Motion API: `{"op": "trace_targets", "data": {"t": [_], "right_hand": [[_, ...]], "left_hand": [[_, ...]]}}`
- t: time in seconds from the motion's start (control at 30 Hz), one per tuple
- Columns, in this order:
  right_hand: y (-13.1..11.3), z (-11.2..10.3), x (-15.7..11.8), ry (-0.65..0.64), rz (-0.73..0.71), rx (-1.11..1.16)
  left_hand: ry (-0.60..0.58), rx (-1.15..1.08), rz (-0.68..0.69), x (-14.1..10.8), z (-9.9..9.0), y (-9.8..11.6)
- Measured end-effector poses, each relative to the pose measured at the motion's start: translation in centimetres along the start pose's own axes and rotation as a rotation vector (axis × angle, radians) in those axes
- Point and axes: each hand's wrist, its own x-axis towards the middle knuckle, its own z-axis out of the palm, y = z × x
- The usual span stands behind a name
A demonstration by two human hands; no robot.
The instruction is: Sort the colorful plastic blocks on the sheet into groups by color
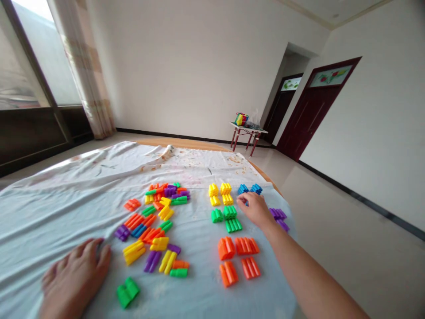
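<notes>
My left hand lies spread on the cloth at the lower left, holding nothing, with a green toy block to its right. To the right, the fingers of my right hand are closed just below two blue blocks. A bit of blue shows at the fingertips, partly hidden by the hand. Left of this hand are yellow blocks and green blocks. Purple blocks are partly covered by my right forearm. Nearer are several orange blocks in two rows.
A loose mixed pile of coloured blocks spreads over the middle of the table. The pale cloth is wrinkled. Beyond the table, a small side table by the wall carries a colourful bag and a plastic bag. A dark red door is at right.
</notes>
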Motion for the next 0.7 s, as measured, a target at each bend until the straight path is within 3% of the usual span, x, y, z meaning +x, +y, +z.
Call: {"op": "trace_targets", "data": {"t": [0.2,0.33,0.57,0.7], "right_hand": [[-11.7,3.1,-2.0,-0.138,-0.255,0.212],[-16.7,4.9,-3.2,-0.296,-0.389,0.249],[-20.5,7.5,-5.7,-0.416,-0.622,0.297],[-20.7,8.0,-6.0,-0.432,-0.577,0.176]], "left_hand": [[0.025,-0.091,0.093,-0.5,-0.1,-0.4],[0.025,-0.148,0.094,-0.9,0.0,-0.3],[0.032,-0.135,0.123,-1.6,-0.7,-0.4],[0.018,-0.13,0.133,-1.8,-0.9,-0.5]]}}
